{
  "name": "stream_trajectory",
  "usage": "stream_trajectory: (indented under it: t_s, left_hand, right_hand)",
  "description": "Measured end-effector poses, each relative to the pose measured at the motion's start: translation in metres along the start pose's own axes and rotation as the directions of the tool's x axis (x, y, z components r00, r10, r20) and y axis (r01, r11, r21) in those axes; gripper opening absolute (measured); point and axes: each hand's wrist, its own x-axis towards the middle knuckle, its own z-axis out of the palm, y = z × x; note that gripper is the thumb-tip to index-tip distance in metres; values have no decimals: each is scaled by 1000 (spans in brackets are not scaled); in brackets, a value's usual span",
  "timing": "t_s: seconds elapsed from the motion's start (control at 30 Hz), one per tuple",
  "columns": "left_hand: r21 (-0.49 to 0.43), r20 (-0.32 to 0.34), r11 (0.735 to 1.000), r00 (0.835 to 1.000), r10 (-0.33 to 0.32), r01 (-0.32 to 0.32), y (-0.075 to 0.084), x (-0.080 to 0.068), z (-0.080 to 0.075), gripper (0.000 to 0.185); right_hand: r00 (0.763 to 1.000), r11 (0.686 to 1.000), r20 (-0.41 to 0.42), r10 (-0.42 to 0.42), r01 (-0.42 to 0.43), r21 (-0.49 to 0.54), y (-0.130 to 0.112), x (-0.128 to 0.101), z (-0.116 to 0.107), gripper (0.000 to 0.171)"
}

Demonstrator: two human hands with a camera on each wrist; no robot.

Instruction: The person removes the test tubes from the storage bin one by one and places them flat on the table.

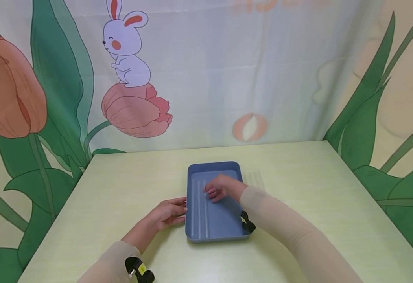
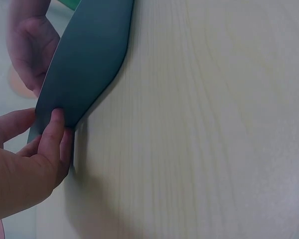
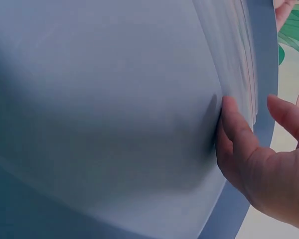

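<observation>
A blue rectangular tray (image 1: 227,220) stands on the table, its long sides running away from me. Clear, straight tube-like pieces (image 1: 201,220) lie lengthwise along its left side. My left hand (image 1: 171,213) rests its fingertips against the outside of the tray's left wall, as the left wrist view also shows. Reaching in over the right wall, my right hand (image 1: 220,188) is low inside the tray. In the right wrist view its fingers (image 3: 234,117) are at the inner edge of the clear pieces, and its thumb (image 3: 286,112) is spread apart from them.
More clear strips (image 1: 254,180) lie on the pale wooden table (image 1: 139,177), just right of the tray and partly behind the right forearm. A printed curtain (image 1: 206,78) with a rabbit and tulips hangs behind the table. Each wrist wears a small black camera (image 1: 247,223).
</observation>
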Motion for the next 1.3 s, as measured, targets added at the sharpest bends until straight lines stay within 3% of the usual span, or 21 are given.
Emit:
stream_trajectory:
  t_s: [0.17, 0.27, 0.4, 0.53, 0.6, 0.67, 0.7, 0.83, 0.9, 0.93, 1.13, 1.3]
  left_hand:
    - [-5, -6, 1000, 1000, 1, -1, 1, -1, 0, 61]
    - [-5, -2, 1000, 1000, 5, -5, 0, -1, 0, 60]
    - [-13, -3, 1000, 1000, -1, 1, 0, -1, 1, 59]
    - [-14, 0, 1000, 1000, 3, -3, 1, -1, 1, 60]
    - [-14, 1, 1000, 1000, 3, -3, 1, -1, 1, 60]
    - [-12, 3, 1000, 1000, 5, -5, 1, -2, 1, 61]
    - [-13, 2, 1000, 1000, 2, -2, 1, -1, 1, 60]
    - [-12, 2, 1000, 1000, 2, -2, 1, -1, 0, 61]
    - [-8, 0, 1000, 1000, -4, 4, 0, -1, 0, 61]
    - [-11, -5, 1000, 1000, -6, 6, 0, -1, 0, 61]
    - [-18, -10, 1000, 1000, -13, 13, 2, 0, 1, 60]
    - [-7, -12, 1000, 1000, -9, 9, 1, -1, 1, 61]
  right_hand:
    - [999, 998, -27, -17, 18, 59, 2, 2, 8, 43]
    - [996, 998, -86, -33, 36, 42, 7, 12, 16, 39]
    - [993, 999, -113, -34, 38, 38, 25, 59, 18, 40]
    - [996, 996, -82, -39, 46, 83, 46, 118, 8, 57]
    - [996, 994, -73, -47, 54, 95, 50, 130, 5, 64]
    - [996, 994, -73, -52, 59, 93, 40, 103, 9, 65]
    - [996, 994, -70, -49, 56, 98, 29, 72, 13, 62]
    - [997, 993, -66, -50, 57, 105, 27, 70, 11, 56]
    - [997, 992, -63, -50, 57, 117, 33, 87, 7, 56]
    - [996, 992, -69, -50, 58, 116, 39, 107, 4, 58]
    - [992, 989, -109, -59, 73, 127, 10, 24, 12, 53]
    - [993, 986, -101, -65, 79, 144, -4, -13, 11, 48]
